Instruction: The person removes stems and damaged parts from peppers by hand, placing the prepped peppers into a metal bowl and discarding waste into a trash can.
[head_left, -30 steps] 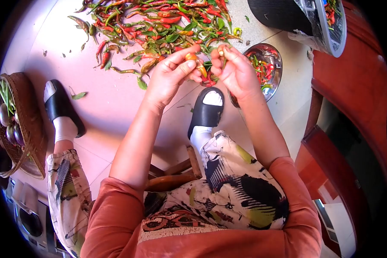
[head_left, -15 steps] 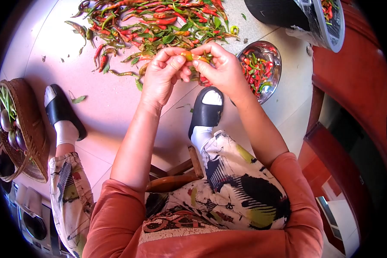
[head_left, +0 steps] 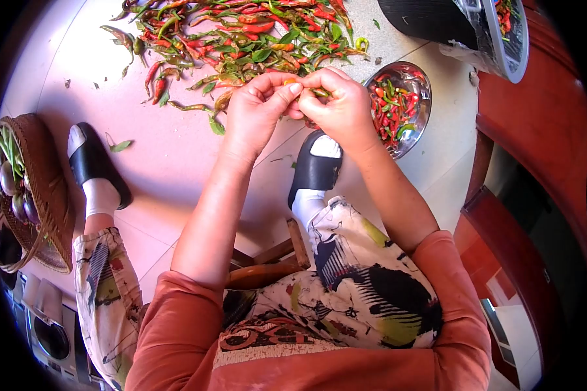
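Note:
My left hand [head_left: 262, 111] pinches the orange end of a chili pepper [head_left: 289, 81] between thumb and forefinger. Against it, fingertip to fingertip, my right hand [head_left: 341, 107] is closed on the same pepper, and a greenish length [head_left: 321, 93] shows by its curled fingers. Most of what lies between the fingers is hidden. Just beyond both hands a pile of red and green chili peppers [head_left: 248, 40] with leaves spreads over the floor. Right of my right hand stands a shiny metal bowl [head_left: 426, 98] holding cut-looking red and green peppers [head_left: 392, 107].
A woven basket [head_left: 57, 195] with eggplants [head_left: 21, 189] sits at the left. Dark slippers [head_left: 98, 163] are on my feet, one close below the hands. At upper right is a black container [head_left: 424, 23] beside reddish-brown wooden furniture [head_left: 535, 104]. Loose leaves [head_left: 119, 146] dot the tiles.
Both hands have shifted slightly right and drawn closer together. My right fingers have curled in further, and less of the orange pepper shows between the hands.

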Motion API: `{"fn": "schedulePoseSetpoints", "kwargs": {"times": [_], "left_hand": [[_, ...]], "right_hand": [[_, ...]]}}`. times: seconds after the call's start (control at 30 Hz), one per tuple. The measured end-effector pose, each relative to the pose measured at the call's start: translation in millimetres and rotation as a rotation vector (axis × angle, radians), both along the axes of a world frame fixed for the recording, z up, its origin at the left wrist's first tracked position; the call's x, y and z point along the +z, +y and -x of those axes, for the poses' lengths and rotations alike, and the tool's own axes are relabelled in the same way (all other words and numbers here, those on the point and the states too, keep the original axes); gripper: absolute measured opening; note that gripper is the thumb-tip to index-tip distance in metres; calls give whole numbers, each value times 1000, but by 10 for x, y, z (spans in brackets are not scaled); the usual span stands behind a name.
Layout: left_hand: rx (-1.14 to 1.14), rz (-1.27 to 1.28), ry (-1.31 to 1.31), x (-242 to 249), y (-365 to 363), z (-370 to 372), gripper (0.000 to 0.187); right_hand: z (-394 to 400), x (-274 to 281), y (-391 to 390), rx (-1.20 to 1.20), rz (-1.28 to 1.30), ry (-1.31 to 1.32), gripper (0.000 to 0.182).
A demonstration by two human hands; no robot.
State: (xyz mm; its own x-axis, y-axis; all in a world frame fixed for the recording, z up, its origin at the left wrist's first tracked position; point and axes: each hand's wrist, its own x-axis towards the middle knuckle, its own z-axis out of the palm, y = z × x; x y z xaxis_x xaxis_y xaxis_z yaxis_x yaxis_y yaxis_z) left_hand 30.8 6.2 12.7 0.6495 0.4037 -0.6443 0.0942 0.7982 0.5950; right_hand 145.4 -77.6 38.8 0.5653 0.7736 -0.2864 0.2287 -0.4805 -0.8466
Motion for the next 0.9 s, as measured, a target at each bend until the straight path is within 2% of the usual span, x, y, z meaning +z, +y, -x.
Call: {"fn": "schedulePoseSetpoints", "kwargs": {"times": [0.03,0.1,0.13,0.2,0.23,0.27,0.33,0.4,0.47,0.53,0.6,0.67,0.7,0.73,0.77,0.8,0.83,0.87,0.9], "left_hand": [[-38,-30,14,5,1,1,20],[-76,-63,30,-2,1,0,21],[-56,-11,-12,-23,-11,1,21],[-42,42,-54,-71,-53,29,22],[44,243,-163,-116,-76,64,22],[131,444,-271,-167,-100,96,23],[136,478,-345,-210,-129,105,25],[206,638,-490,-223,-165,132,28],[208,684,-528,-222,-169,166,30],[203,765,-621,-244,-135,153,35],[195,712,-572,-201,-118,160,38],[171,671,-513,-181,-93,176,38],[161,640,-484,-216,-99,189,35],[158,646,-480,-259,-105,215,35],[95,590,-408,-303,-102,245,34],[31,536,-341,-338,-106,266,33],[0,503,-292,-356,-123,284,28],[-24,500,-267,-389,-151,292,25],[-49,502,-203,-408,-198,296,23]], "right_hand": [[21,-13,-6,1,-2,0,8],[51,-24,-8,-197,66,288,8],[43,-23,-4,-197,64,291,8],[-19,-31,-5,-315,21,630,10],[-96,-90,-61,-309,114,744,10],[-103,-111,-100,-311,109,742,10],[-105,-97,-125,-434,-66,1109,8],[-201,-78,-148,-484,-91,1189,8],[-455,71,-106,-549,-351,1276,10],[-857,524,25,-364,-447,588,10],[-1515,1006,95,-346,-611,-13,12],[-2386,1407,127,-332,-674,-446,14],[-2322,1393,328,-298,-755,-650,14],[-2375,1310,348,-240,-502,-1080,15],[-2427,1292,328,-53,-470,-1077,17],[-2309,1289,431,135,-433,-1071,31],[-2072,1246,439,137,-419,-1076,31],[-1746,1181,375,-42,-478,-856,27],[-1563,1110,269,-218,-525,-628,39]]}}
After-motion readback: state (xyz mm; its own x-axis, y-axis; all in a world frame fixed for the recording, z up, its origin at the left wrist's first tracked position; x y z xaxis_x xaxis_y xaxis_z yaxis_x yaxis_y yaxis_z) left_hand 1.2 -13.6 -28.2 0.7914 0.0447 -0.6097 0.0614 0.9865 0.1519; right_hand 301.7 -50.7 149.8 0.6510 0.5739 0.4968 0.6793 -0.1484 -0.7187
